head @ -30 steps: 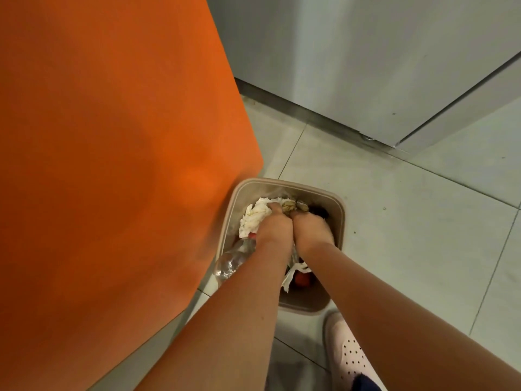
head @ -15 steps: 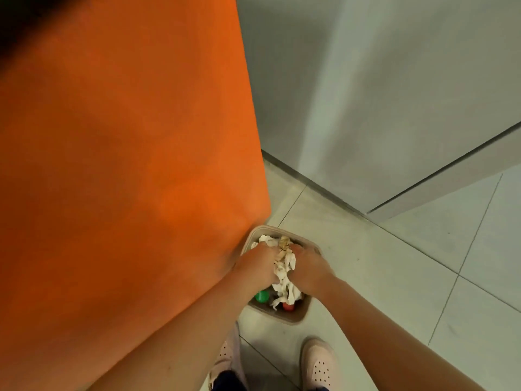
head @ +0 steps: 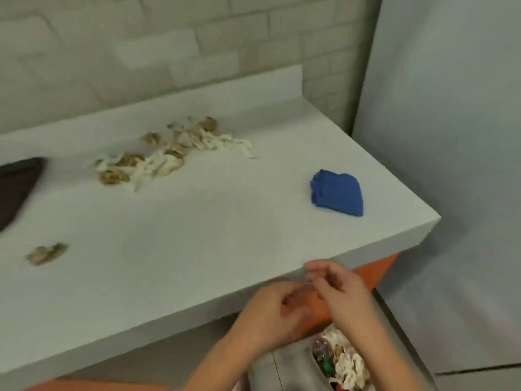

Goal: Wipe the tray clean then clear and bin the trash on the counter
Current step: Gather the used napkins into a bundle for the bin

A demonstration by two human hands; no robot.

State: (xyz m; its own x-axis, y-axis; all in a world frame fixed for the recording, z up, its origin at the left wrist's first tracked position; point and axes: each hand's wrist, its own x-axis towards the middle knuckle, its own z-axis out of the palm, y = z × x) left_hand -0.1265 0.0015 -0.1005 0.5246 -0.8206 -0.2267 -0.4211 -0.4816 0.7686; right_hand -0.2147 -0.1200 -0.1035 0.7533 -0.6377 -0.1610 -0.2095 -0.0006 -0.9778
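Scraps of crumpled paper and brown trash [head: 169, 150] lie in a loose pile at the back of the white counter [head: 197, 235]. A smaller brown scrap [head: 46, 253] sits alone near the left. A folded blue cloth [head: 337, 193] rests near the counter's right corner. The dark tray [head: 17, 187] shows only at the left edge. On the floor below stands the bin [head: 341, 359], filled with paper and trash. My left hand [head: 275, 311] and my right hand [head: 335, 289] hover together at the counter's front edge, above the bin, fingers loosely curled and holding nothing.
An orange cabinet front [head: 366, 275] runs under the counter. A pale brick wall [head: 141, 52] backs the counter and a grey panel [head: 451, 165] stands to the right. Grey floor tiles surround the bin.
Both hands have come up out of the bin, leaving the crumpled paper inside. My view has lifted from the floor and the bin to the countertop.
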